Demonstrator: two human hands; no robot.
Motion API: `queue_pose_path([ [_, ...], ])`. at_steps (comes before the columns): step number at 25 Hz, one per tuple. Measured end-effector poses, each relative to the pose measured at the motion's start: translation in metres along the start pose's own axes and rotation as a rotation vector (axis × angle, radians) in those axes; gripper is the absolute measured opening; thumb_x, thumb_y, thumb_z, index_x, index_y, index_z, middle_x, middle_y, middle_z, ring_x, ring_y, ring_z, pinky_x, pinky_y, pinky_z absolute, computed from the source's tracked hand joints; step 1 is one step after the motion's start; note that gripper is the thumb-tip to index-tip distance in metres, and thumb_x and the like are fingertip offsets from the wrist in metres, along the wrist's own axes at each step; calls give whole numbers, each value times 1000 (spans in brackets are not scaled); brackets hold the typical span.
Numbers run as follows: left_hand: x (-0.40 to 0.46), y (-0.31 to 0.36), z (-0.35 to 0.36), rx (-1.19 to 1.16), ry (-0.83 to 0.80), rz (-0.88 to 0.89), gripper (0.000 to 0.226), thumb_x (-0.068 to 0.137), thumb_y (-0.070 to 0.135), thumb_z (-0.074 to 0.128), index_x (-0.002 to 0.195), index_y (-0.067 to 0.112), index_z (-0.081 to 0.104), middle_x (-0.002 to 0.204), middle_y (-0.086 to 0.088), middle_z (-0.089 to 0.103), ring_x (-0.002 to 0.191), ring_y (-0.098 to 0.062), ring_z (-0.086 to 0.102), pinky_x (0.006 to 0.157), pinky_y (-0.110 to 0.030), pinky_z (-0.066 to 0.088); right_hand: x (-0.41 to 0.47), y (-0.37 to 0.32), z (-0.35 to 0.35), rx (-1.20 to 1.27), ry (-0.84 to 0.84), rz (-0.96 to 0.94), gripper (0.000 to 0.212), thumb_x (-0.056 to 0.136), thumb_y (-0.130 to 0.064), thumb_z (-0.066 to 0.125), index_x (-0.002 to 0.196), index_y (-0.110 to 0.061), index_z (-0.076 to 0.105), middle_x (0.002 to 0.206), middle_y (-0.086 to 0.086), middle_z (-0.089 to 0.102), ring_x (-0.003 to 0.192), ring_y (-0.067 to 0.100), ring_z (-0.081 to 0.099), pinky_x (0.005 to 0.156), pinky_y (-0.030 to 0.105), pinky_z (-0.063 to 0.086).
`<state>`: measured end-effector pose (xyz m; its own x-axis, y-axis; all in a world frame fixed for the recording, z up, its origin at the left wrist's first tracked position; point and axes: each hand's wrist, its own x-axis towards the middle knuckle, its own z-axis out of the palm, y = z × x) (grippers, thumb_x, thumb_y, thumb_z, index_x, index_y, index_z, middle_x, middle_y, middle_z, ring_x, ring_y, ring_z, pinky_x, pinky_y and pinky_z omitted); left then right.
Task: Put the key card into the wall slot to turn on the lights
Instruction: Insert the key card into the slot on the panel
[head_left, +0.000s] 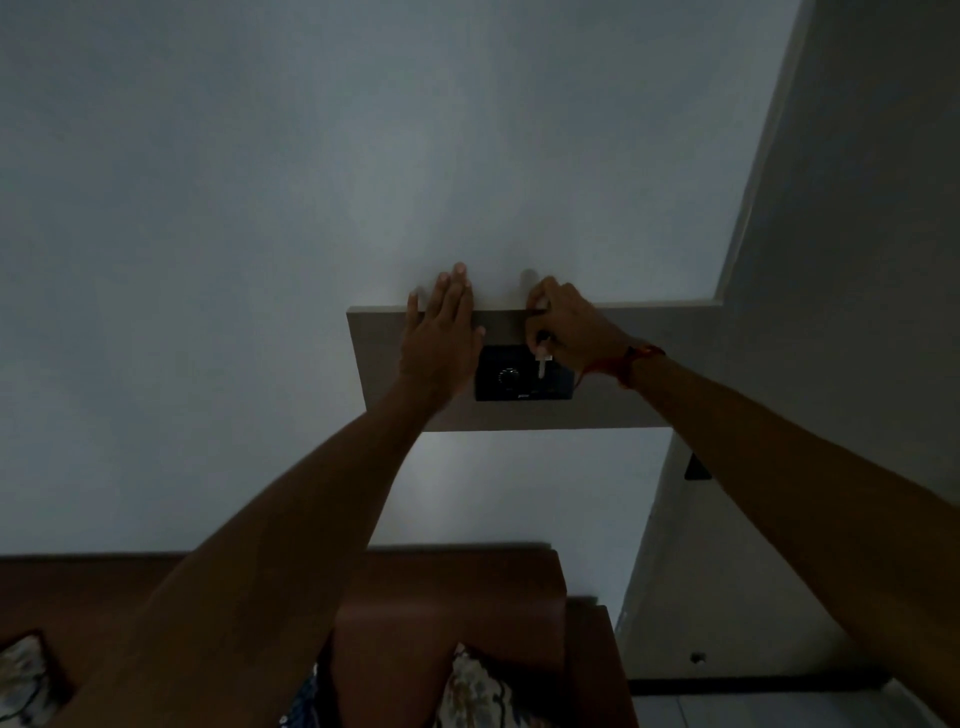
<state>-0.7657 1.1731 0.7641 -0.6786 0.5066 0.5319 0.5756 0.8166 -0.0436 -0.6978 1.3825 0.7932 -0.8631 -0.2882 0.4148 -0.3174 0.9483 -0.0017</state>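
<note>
The room is dim. A black switch panel (511, 379) with a round dial sits on a pale board (639, 364) mounted on the wall. My right hand (571, 327) is at the panel's upper right, fingers pinched on a small pale key tag (542, 361) that points down onto the panel's face; whether it sits in the slot I cannot tell. My left hand (441, 332) lies flat with fingers spread on the board, just left of the panel, holding nothing. A red thread circles my right wrist.
A wooden headboard (457, 587) runs along the bottom, with patterned cushions (478, 691) below it. A wall corner (753, 208) rises to the right of the board, and a small dark fitting (696, 467) sits on that side wall.
</note>
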Motion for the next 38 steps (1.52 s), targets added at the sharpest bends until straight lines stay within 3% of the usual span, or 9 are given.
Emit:
queue_pose_path([
  [5,-3,0,5,-20,25,-3,71,108,42,36,165,7,12,175,-11,0,163,-29,3,132,-56,11,-13,-3,11,131,204,141,40,71,0,70,107,-12,59,116,19,45,103,32,45,82,37,46],
  [9,-8,2,18,-23,47,-16,75,107,48,36,166,10,7,176,-10,-1,163,-28,3,131,-56,11,-14,-10,24,96,297,225,26,77,9,59,100,-1,67,97,23,53,90,37,49,70,47,52],
  [13,-10,1,34,-21,139,-22,75,107,51,36,166,11,11,175,-10,6,163,-29,7,131,-58,12,-10,-15,33,36,333,235,21,78,7,58,97,2,66,90,24,54,84,39,52,62,43,50],
  [18,-5,-2,60,-19,285,-40,73,106,48,38,165,11,16,175,-9,14,162,-28,12,130,-58,14,-14,-7,49,64,404,279,10,83,5,57,91,3,62,86,19,53,83,32,50,68,42,48],
  [20,-2,-2,70,-13,333,-53,72,107,48,37,165,12,16,174,-8,15,162,-27,14,130,-58,16,-9,-8,51,104,415,313,13,87,-4,49,91,1,60,88,12,50,84,21,43,71,42,46],
  [22,2,-3,79,1,382,-62,70,108,47,36,165,13,16,174,-7,16,162,-27,15,131,-56,13,-8,-7,51,59,438,267,19,88,-10,50,95,1,63,88,16,53,82,25,47,67,38,45],
  [25,6,-5,94,-11,446,-76,65,110,45,34,165,15,16,174,-5,17,162,-26,15,131,-55,7,-15,-4,58,4,470,218,13,84,1,62,96,4,64,88,23,55,82,36,53,64,38,48],
  [29,11,-7,107,-31,506,-64,62,109,41,32,165,19,16,173,1,17,162,-23,14,131,-53,0,-16,-1,71,48,530,211,25,79,13,60,98,-2,63,87,15,49,84,25,52,66,33,53],
  [38,1,-6,83,-49,321,-41,67,109,46,29,166,19,7,176,-1,6,163,-23,8,130,-56,3,-23,-13,61,60,376,314,39,79,11,57,114,-7,59,108,15,50,101,29,58,80,43,60],
])
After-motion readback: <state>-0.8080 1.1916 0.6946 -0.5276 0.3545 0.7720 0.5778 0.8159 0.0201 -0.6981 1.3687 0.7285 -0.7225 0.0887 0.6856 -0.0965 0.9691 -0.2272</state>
